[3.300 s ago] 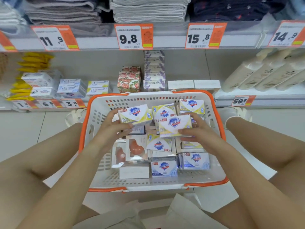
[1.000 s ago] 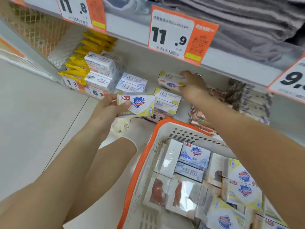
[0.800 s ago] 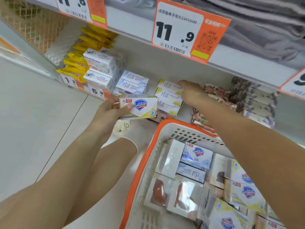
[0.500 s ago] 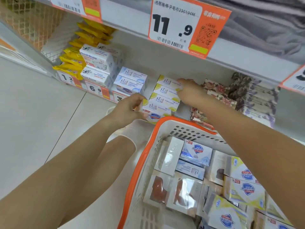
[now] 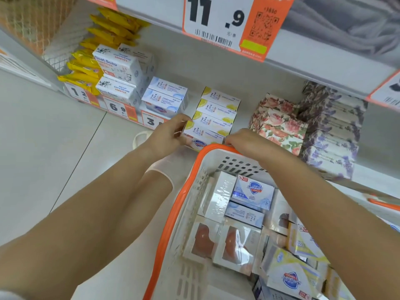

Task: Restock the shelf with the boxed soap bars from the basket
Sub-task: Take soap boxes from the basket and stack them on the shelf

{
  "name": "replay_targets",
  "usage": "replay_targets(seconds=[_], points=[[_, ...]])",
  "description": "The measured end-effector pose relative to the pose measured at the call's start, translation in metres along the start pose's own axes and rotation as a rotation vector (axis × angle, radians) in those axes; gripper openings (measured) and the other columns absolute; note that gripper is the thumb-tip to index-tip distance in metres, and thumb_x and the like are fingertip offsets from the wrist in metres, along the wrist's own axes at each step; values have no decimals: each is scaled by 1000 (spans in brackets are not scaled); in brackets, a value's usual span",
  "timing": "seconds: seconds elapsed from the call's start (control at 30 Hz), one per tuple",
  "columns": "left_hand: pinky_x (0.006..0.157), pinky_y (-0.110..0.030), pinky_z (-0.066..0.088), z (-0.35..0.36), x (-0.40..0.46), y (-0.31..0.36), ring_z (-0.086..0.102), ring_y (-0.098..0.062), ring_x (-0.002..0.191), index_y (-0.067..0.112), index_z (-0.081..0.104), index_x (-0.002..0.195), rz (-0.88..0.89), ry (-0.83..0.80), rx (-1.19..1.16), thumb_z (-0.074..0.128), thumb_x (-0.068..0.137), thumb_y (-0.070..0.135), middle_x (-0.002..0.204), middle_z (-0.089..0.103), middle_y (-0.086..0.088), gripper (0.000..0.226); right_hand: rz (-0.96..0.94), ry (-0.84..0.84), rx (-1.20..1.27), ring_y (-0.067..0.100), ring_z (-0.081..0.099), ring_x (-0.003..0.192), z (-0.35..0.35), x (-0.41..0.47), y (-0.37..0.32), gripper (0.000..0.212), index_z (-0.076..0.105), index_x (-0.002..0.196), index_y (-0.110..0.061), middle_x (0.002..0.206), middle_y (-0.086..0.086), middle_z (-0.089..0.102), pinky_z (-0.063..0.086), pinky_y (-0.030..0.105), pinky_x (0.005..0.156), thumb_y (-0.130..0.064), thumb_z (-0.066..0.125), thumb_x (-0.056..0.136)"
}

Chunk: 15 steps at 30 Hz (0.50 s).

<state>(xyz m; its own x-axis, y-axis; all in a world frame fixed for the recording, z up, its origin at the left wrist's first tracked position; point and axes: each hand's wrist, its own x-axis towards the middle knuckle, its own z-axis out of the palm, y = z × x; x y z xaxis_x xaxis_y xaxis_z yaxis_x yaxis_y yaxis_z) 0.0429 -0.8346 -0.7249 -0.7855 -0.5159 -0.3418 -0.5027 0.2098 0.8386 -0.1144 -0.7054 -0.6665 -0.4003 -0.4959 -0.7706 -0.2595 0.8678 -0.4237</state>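
1. Hands first: left hand (image 5: 167, 135) grips the left end of the front yellow soap box (image 5: 203, 138) at the near edge of the shelf (image 5: 255, 87); right hand (image 5: 244, 140) rests at its right end, and I cannot tell if it grips.
2. Long axis of this box runs left to right, same as the yellow row (image 5: 216, 109) behind it.
3. Remaining boxes lie in the basket (image 5: 173, 213), near and right, closer to the right hand.
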Motion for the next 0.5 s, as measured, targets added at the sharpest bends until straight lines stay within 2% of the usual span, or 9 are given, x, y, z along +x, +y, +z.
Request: replay_targets(seconds=[0.1, 0.2, 0.27, 0.37, 0.43, 0.5], points=[[97, -44, 48, -3, 2, 4, 61, -25, 111, 16, 50, 114, 4, -20, -24, 68, 72, 19, 117, 65, -6, 45, 42, -10, 48, 16, 36, 55, -6, -1, -2, 25, 46, 68, -15, 64, 3, 41, 26, 27, 55, -20, 47, 92], [95, -37, 49, -1, 8, 6, 62, -19, 107, 14, 47, 118, 7, 1, -8, 66, 83, 7, 114, 64, 0, 41, 59, -4, 137, 17, 45, 58, -8, 0, -5, 23, 54, 70, -12, 72, 6, 56, 35, 26, 62, -17, 49, 91], [91, -30, 48, 2, 12, 8, 61, -16, 100, 11, 45, 122, 11, 34, 45, 63, 86, 3, 109, 62, 4, 41, 69, 1, 266, 21, 58, 73, -8, 2, -4, 16, 63, 88, -6, 89, 12, 67, 46, 28, 72, -13, 49, 91], [84, -18, 47, 3, 16, 8, 59, -13, 95, 10, 43, 126, -7, 34, 50, 62, 88, 4, 109, 62, 0, 42, 72, 2, 393, 25, 67, 95, -7, 3, -3, 29, 62, 113, 2, 107, 16, 70, 51, 34, 90, -11, 49, 91], [92, -26, 48, 1, 18, 7, 60, -17, 104, 11, 42, 126, -14, 2, 21, 61, 89, 3, 118, 63, -6, 42, 76, 5, 416, 25, 67, 96, -7, 3, -4, 30, 61, 116, 1, 109, 16, 69, 51, 35, 93, -11, 49, 91], [99, -36, 47, -2, 22, 9, 59, -21, 112, 11, 42, 126, -17, -32, -1, 60, 89, 2, 121, 63, -8, 41, 69, 7, 448, 22, 67, 86, -9, 4, -4, 28, 61, 114, 1, 104, 14, 70, 51, 35, 90, -12, 50, 91]])
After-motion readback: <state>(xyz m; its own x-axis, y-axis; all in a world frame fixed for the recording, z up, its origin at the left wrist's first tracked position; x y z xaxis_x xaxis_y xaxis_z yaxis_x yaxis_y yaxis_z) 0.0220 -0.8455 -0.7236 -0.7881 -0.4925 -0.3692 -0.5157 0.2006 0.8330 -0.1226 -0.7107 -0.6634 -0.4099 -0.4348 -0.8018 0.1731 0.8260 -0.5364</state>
